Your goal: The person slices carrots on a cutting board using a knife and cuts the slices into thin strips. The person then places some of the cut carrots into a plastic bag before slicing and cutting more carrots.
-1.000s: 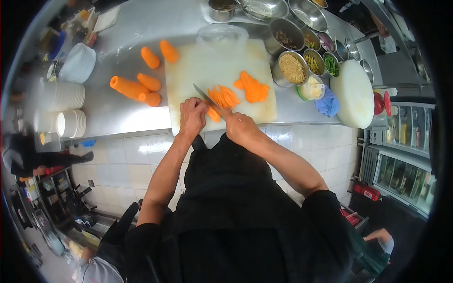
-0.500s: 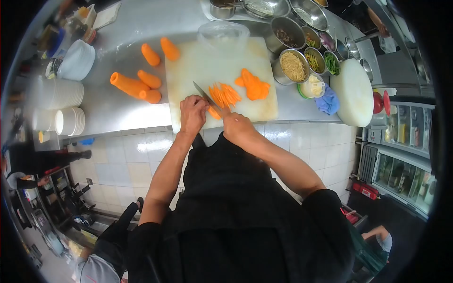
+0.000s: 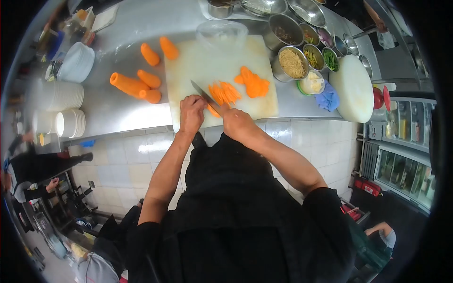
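head view: sliced carrot (image 3: 225,93) lies just beyond the right hand (image 3: 239,124), clamped on a knife (image 3: 203,93).

- The right hand (image 3: 239,124) and the knife (image 3: 200,90) sit slightly farther left and farther from the apron (image 3: 231,165).
- Less of the carrot piece (image 3: 213,111) shows below the blade.
- A co-worker's hand (image 3: 52,184) is farther right.
- Another hand (image 3: 29,137) now shows near the stacked bowls (image 3: 70,123).

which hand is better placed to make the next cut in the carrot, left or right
The right, I'd say: the right hand grips the knife, whose blade lies beside the carrot strips. The left hand holds no knife; its bent fingers sit close to the blade, better placed for steadying.
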`<move>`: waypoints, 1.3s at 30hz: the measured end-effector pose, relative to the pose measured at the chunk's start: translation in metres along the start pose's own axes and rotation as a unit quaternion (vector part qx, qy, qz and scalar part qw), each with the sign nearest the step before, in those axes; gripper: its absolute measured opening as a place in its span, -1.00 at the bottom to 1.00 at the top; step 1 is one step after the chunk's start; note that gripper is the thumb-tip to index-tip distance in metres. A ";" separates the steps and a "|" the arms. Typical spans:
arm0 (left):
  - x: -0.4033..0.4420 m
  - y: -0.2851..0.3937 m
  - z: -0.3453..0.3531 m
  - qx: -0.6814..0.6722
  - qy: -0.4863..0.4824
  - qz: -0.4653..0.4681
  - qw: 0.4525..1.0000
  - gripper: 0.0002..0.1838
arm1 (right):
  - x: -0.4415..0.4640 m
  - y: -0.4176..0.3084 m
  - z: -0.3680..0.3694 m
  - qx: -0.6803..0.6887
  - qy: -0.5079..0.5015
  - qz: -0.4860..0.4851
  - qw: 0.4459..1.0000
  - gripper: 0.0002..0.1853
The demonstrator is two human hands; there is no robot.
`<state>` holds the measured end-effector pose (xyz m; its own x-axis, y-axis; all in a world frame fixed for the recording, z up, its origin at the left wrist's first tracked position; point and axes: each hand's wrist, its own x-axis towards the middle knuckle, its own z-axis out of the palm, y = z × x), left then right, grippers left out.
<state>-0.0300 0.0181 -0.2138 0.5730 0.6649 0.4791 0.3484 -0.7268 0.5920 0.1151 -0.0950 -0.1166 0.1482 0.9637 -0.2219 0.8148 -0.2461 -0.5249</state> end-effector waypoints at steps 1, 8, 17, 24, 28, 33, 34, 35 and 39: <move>0.002 0.000 0.001 -0.001 0.000 0.003 1.000 -0.82 | -0.002 -0.007 -0.016 -0.002 -0.029 0.009 1.000 -0.82; 0.004 0.002 -0.002 0.001 0.012 0.005 1.000 -0.83 | 0.000 -0.003 0.009 -0.010 -0.027 0.022 0.999 -0.81; -0.007 0.001 -0.003 -0.001 -0.006 -0.003 1.000 -0.83 | -0.001 -0.003 0.015 0.019 -0.019 0.031 0.999 -0.78; -0.006 0.002 -0.003 0.004 -0.002 -0.006 1.000 -0.84 | -0.003 -0.008 -0.010 0.017 -0.040 0.003 0.999 -0.79; -0.001 -0.002 -0.002 0.000 0.003 0.011 1.000 -0.84 | 0.003 0.003 0.018 -0.010 -0.010 0.012 1.000 -0.80; -0.008 0.000 -0.010 0.005 -0.026 0.008 1.000 -0.81 | -0.004 0.001 -0.007 -0.001 0.017 0.003 1.000 -0.79; -0.010 0.004 -0.012 0.005 -0.026 0.007 1.000 -0.81 | -0.009 -0.002 -0.010 -0.001 0.016 0.002 1.000 -0.79; -0.010 0.008 -0.014 -0.016 -0.008 -0.030 0.999 -0.76 | -0.012 -0.005 -0.016 -0.007 0.015 0.013 1.000 -0.80; -0.010 0.015 -0.024 -0.050 0.000 -0.095 0.994 -0.60 | -0.022 -0.016 -0.019 -0.013 -0.017 0.029 0.999 -0.81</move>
<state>-0.0487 0.0048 -0.1942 0.5040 0.7889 0.3516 0.3753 -0.5667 0.7335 0.1099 -0.1103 -0.0875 0.1774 0.9436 -0.2795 0.8193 -0.2990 -0.4893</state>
